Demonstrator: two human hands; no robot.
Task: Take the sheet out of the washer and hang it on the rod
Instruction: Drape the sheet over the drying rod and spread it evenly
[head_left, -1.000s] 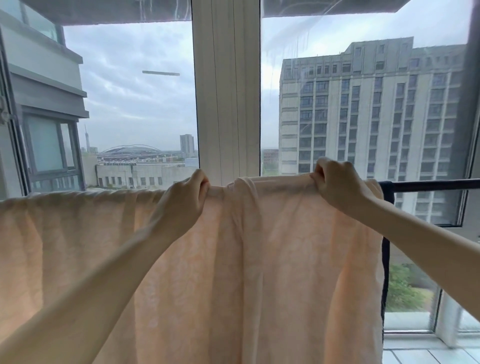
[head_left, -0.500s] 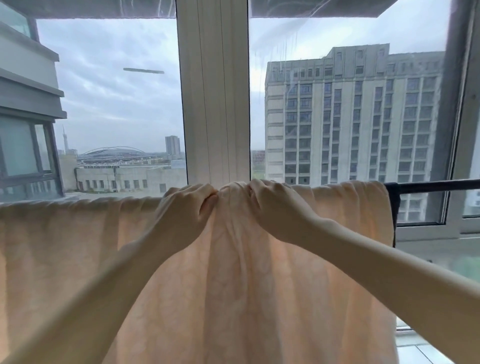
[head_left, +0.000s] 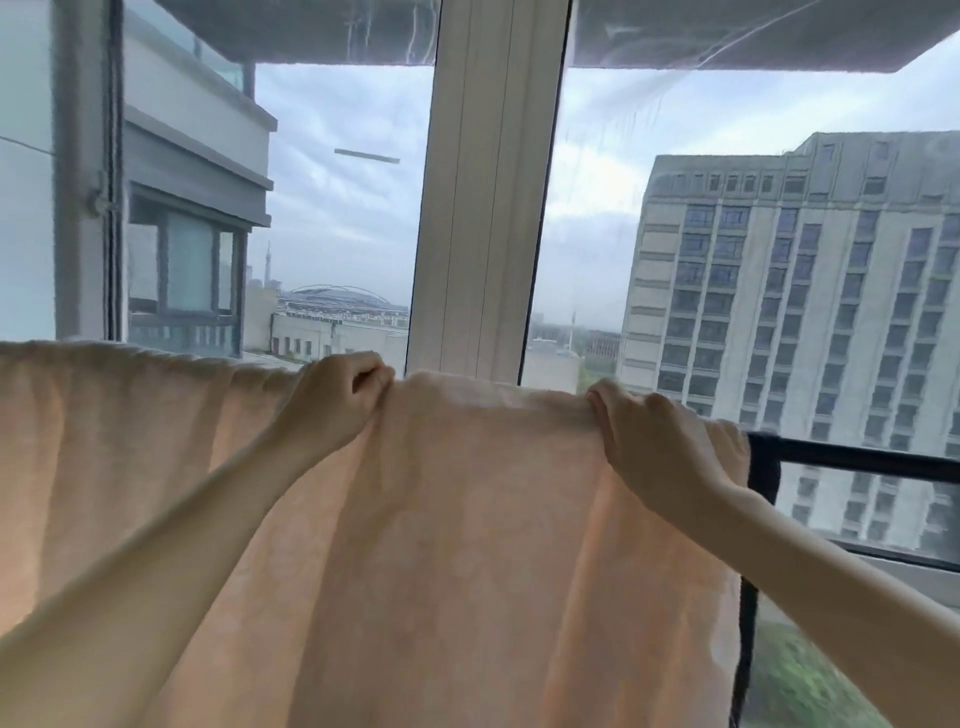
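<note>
Head view: the sheet (head_left: 441, 545) hangs over the rod (head_left: 857, 460); the left hand (head_left: 337, 400) and the right hand (head_left: 649, 447) both pinch its top edge.

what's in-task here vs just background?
In the job:
sheet, draped over the rod
rod
left hand and right hand, both gripping the sheet's top edge

Just there:
dark cloth behind the sheet's right edge
window post
buildings outside
</note>
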